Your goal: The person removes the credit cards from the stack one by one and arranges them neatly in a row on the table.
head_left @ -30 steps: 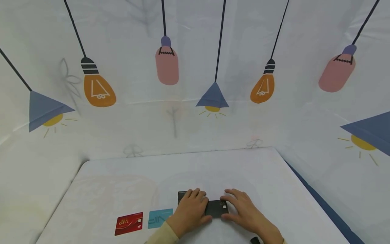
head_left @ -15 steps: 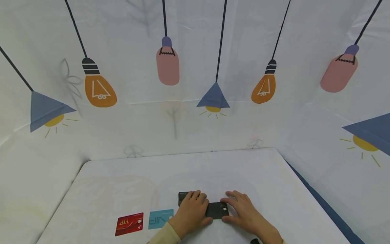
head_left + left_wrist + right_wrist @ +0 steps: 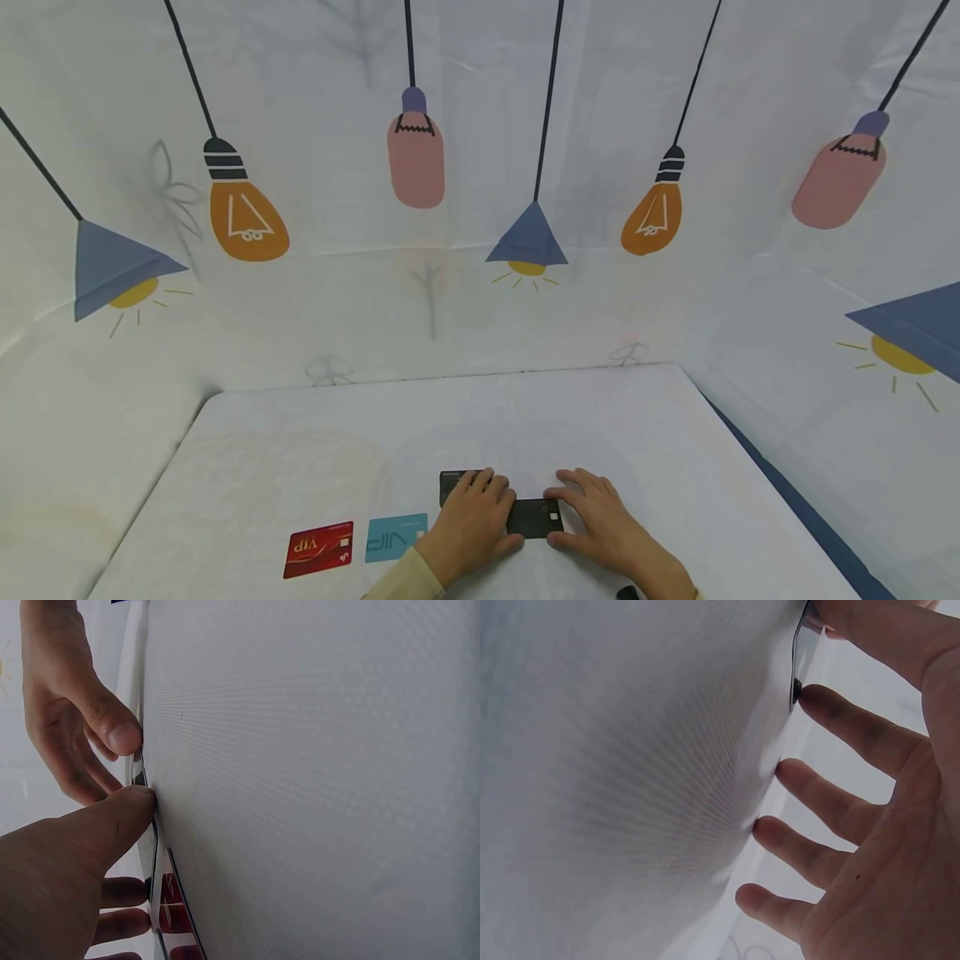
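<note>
A black VIP card [image 3: 535,518] lies flat between both hands. My left hand [image 3: 467,529] holds its left end, thumb at the near corner and index finger at the far one. The other left fingers lie over a second black card [image 3: 452,481], partly hidden beneath them. At the right end, my right hand [image 3: 603,527] pinches the card between thumb and index finger. In the right wrist view the right index fingertip [image 3: 810,697] touches the card's corner, while the other fingers are spread on the table. The left thumb [image 3: 127,814] meets the card's edge in the left wrist view.
Left of the hands lie a blue VIP card [image 3: 386,546] and a red VIP card [image 3: 318,550] on the white table [image 3: 360,417]. A small black object [image 3: 627,592] sits below the right wrist. A wall sheet [image 3: 322,308] printed with lamps stands behind the table.
The view shifts slightly. Both hands keep about the same places on the black card, which has turned a little, so it lies straighter than a second ago.
</note>
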The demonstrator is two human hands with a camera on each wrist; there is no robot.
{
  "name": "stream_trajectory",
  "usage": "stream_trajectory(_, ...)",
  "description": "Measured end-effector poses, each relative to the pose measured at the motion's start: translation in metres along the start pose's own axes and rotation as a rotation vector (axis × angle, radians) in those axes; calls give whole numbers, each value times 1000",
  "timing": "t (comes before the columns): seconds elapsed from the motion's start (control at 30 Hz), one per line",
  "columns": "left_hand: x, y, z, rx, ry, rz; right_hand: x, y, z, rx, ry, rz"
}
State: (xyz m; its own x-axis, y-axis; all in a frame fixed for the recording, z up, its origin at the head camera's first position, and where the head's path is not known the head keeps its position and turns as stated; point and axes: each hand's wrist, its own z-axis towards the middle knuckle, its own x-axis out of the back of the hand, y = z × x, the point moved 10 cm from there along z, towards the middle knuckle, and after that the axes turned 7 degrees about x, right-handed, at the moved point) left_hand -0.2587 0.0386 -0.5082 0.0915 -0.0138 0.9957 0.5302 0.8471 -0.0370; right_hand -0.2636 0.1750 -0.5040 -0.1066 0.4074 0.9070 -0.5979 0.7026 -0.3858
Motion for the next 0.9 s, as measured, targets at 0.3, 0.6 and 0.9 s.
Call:
stream_trajectory(0.3,13,-9,-1,-8,54,-29,7,-5,4,45,51,-38)
stream_trajectory(0.6,30,-59,-10,99,108,-158,5,-3,18,-27,25,-4)
stream_trajectory(0.9,20,-89,-26,165,67,-214,-3,-20,41,32,10,-3)
